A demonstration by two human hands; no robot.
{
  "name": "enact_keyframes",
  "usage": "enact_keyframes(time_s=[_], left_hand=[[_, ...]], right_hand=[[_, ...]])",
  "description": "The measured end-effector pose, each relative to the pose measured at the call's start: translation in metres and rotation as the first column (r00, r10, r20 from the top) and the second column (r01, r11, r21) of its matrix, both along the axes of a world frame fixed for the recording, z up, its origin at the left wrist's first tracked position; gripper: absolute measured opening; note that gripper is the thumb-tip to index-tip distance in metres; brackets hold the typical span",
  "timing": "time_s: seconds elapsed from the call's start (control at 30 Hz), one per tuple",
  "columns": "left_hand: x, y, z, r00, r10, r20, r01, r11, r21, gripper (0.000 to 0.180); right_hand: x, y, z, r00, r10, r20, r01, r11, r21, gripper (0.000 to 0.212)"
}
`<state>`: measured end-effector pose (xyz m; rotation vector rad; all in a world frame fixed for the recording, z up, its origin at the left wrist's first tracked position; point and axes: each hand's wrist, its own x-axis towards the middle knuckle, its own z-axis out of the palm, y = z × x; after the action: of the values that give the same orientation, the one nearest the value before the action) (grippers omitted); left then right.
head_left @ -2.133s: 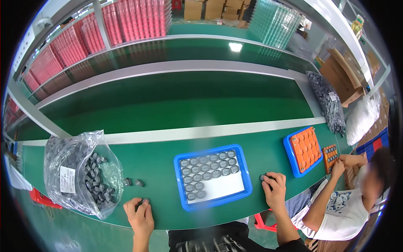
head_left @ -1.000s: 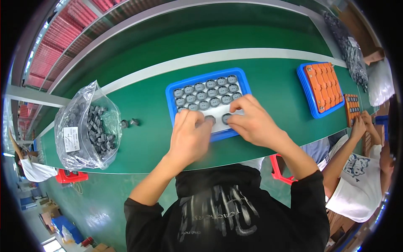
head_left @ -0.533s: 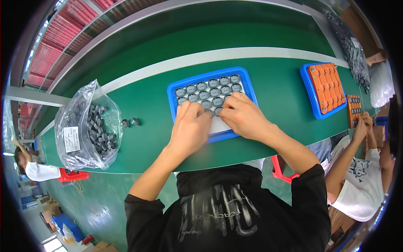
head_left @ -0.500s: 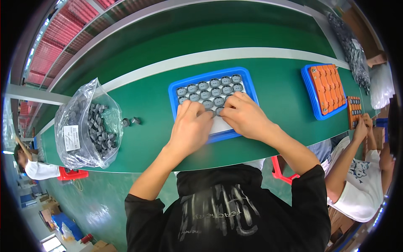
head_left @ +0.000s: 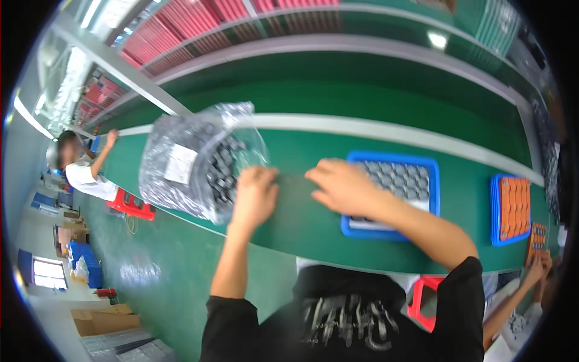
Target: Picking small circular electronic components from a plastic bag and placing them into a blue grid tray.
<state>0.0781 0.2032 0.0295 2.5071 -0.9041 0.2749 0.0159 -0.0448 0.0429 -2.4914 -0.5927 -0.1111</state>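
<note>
My left hand is at the right side of a clear plastic bag full of dark grey knob-like parts. Its fingers point down and are smeared by motion, so anything in them is hidden. My right hand reaches left over the near-left part of a blue tray. Its fingers stretch past the tray's left edge, apart from the thumb, with nothing visible in them. Rows of round grey parts sit in the tray, with a white strip bare at its near side; my right arm covers part of it.
A stack of blue trays topped by an orange moulded plate stands at the right. Beyond it, a person's hands work at another orange plate. Another person sits far left. A white ledge runs along the green table's back.
The view has swung left. Both hands have left the rows of parts in the tray and moved left, the left one to the bag. The two loose parts beside the bag are no longer visible.
</note>
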Motion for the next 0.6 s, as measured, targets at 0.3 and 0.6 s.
enact_keyframes(time_s=[0.3,0.6], left_hand=[[-0.024,-0.009,-0.029,0.994,-0.095,-0.052,0.077,0.96,-0.271,0.021],[-0.045,-0.042,-0.039,0.966,-0.246,0.077,0.257,0.929,-0.265,0.021]], right_hand=[[0.044,0.024,-0.039,1.0,0.004,-0.018,0.001,0.963,0.271,0.019],[-0.105,-0.142,0.013,0.846,-0.531,-0.055,0.473,0.699,0.537,0.019]])
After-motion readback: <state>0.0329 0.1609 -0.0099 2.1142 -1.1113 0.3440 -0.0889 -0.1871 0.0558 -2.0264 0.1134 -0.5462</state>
